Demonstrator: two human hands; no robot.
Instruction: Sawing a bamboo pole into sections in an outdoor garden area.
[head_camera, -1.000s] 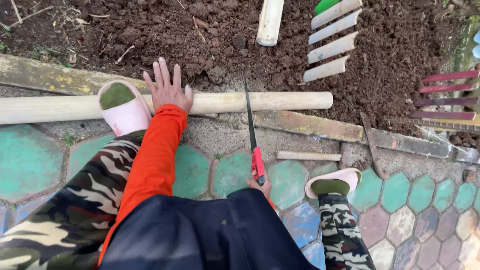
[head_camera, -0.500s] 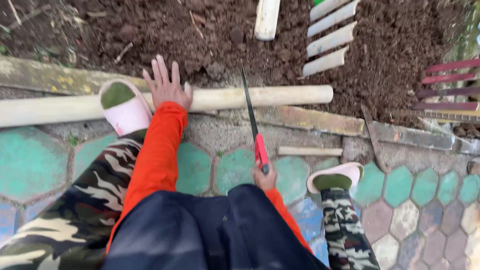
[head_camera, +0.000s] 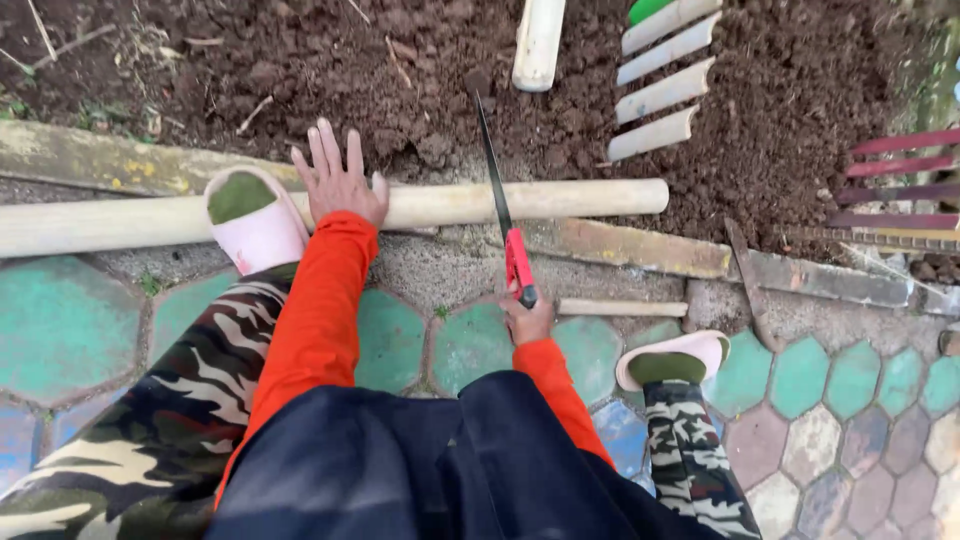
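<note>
A long pale bamboo pole (head_camera: 560, 198) lies across the edge between the paving and the soil. My left hand (head_camera: 340, 180) presses flat on it, fingers spread, beside my left foot in a pink slipper (head_camera: 255, 222) that also rests on the pole. My right hand (head_camera: 527, 318) grips the red handle of a hand saw (head_camera: 497, 190). Its dark blade crosses over the pole and points away into the soil.
Several split bamboo slats (head_camera: 655, 90) lie on the dark soil at the back right, with a short bamboo piece (head_camera: 539, 40) beside them. A thin bamboo stick (head_camera: 620, 308) lies on the hexagonal pavers by my right slipper (head_camera: 672, 358). Red slats (head_camera: 900, 180) lie at the right edge.
The saw has slid forward across the pole, its blade tip now further out over the soil. My left hand and left foot stay on the pole.
</note>
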